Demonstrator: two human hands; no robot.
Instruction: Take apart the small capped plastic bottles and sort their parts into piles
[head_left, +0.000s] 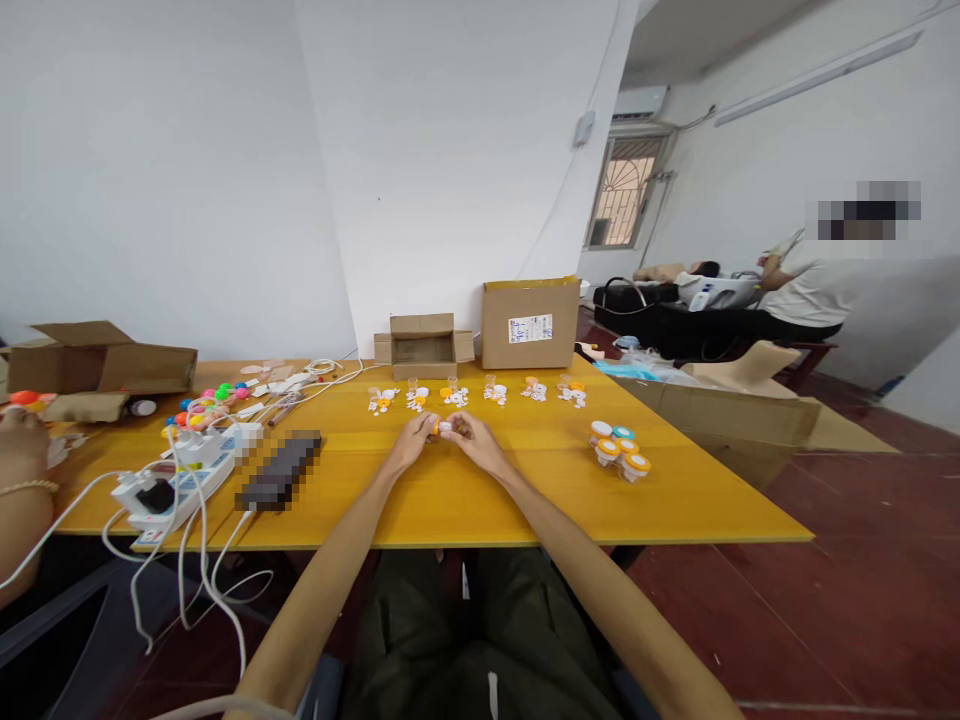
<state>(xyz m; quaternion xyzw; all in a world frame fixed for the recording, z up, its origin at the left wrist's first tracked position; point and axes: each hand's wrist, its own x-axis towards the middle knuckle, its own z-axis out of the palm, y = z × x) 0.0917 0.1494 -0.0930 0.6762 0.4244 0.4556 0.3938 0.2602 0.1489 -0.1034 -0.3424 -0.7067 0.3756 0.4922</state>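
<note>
My left hand (412, 441) and my right hand (475, 443) meet above the near middle of the table. Between their closed fingers is a small orange-and-white jar lid (435, 427); the fingers hide part of it, and I cannot tell whether a jar is attached. Beyond the hands runs a row of small clear cups (412, 385), with orange or white lids (385, 402) and little white pieces (495, 398) beside them. To the right of my right hand stands a cluster of several lidded jars (608, 449), their lids white, orange and teal.
An open carton (424, 350) and a closed box (529, 325) stand at the back. On the left lie a power strip (202, 480) with cables, a dark blurred device (281, 470) and colourful balls (225, 392). Another person's arm (22, 500) reaches in there; someone sits far right.
</note>
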